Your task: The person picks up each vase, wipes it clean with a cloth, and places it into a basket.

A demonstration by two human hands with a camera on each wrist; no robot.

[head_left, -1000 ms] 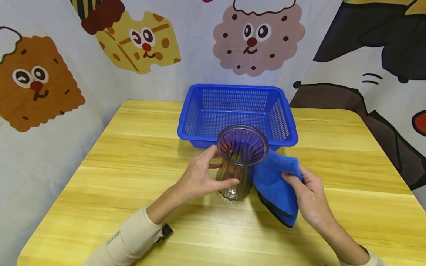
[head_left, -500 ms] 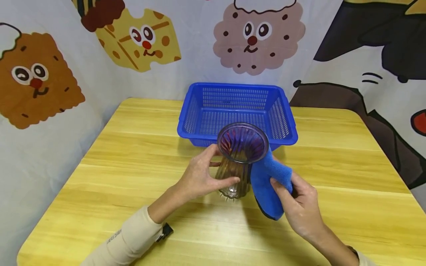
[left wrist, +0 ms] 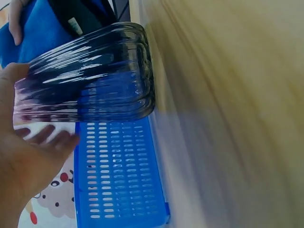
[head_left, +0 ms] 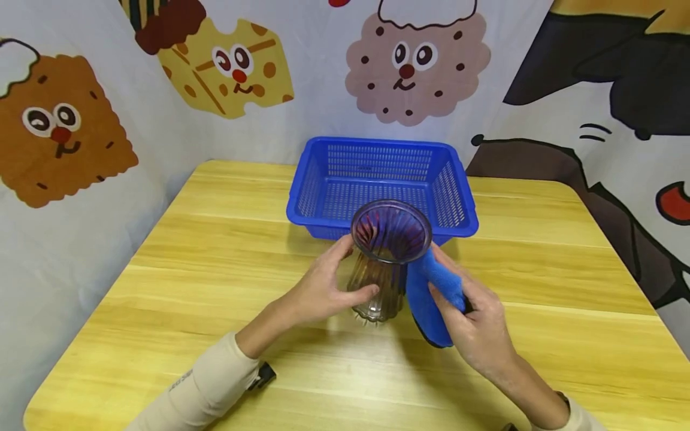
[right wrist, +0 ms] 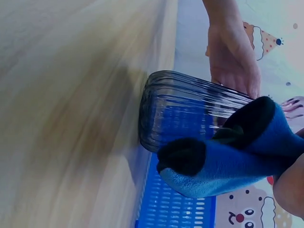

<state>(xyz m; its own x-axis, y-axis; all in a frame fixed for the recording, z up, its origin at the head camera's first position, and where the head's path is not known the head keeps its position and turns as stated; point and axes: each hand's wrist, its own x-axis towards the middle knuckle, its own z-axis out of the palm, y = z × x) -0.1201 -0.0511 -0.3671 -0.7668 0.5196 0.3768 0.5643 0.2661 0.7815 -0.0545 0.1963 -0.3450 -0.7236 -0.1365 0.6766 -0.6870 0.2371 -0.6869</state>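
A ribbed, clear glass vase (head_left: pixel 384 288) with a purple-tinted flared rim stands near the middle of the table, its scalloped base right at the tabletop. My left hand (head_left: pixel 318 290) holds its left side, thumb in front and fingers behind. On the other side, my right hand (head_left: pixel 482 320) grips a folded blue cloth (head_left: pixel 433 302) with a dark edge, close against the vase below the rim. The right wrist view shows the cloth (right wrist: pixel 228 168) bunched, its dark underside turned out, overlapping the glass (right wrist: pixel 180 102). Some right fingers are hidden behind the cloth.
Just behind the vase sits a blue plastic basket (head_left: pixel 299 206) with slotted walls. The wooden table (head_left: pixel 188 287) reaches back to a white cloth backdrop (head_left: pixel 318 78) printed with cartoon snacks. A black strap end (head_left: pixel 263 377) sticks out from the left sleeve.
My right hand has moved left with the blue cloth, bringing it in closer to the vase, and the cloth is more bunched. The left hand and vase have hardly moved.
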